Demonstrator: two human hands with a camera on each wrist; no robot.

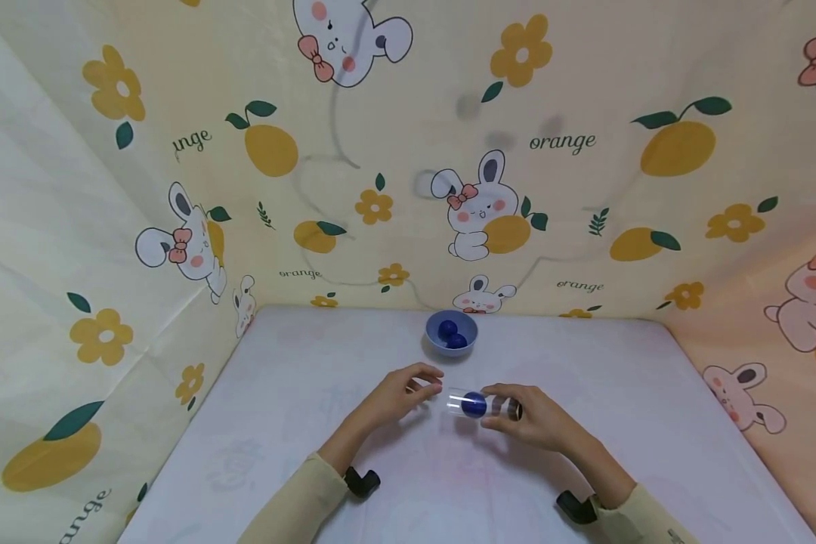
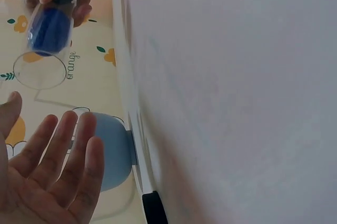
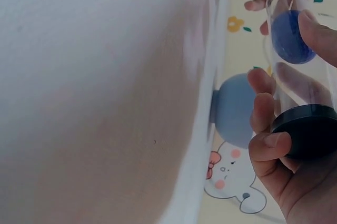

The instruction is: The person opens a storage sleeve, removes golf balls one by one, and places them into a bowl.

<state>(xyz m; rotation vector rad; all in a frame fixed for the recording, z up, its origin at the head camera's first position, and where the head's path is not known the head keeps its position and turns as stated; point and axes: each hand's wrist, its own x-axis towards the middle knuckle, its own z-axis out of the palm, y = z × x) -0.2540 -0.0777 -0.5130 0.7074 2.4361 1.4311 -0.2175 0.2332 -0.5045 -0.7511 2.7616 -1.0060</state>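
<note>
My right hand (image 1: 537, 419) grips a clear tube (image 1: 454, 402) with a black base (image 3: 308, 132), held sideways with its open mouth toward the left hand. Inside the tube is a dark blue ball (image 1: 474, 405), close to the mouth. In the right wrist view, the thumb lies along the tube beside the ball and the fingers wrap its lower part. My left hand (image 1: 401, 394) hovers just left of the mouth, palm turned up and fingers loosely spread, with nothing in it, as the left wrist view shows (image 2: 52, 182).
Behind the hands, a light blue bowl (image 1: 432, 344) holds two dark blue balls (image 1: 447, 329) near the far edge of the white table (image 1: 299, 363). A patterned cloth (image 1: 408, 227) hangs behind and at both sides. Dark wrist cameras (image 1: 363, 482) sit at both cuffs.
</note>
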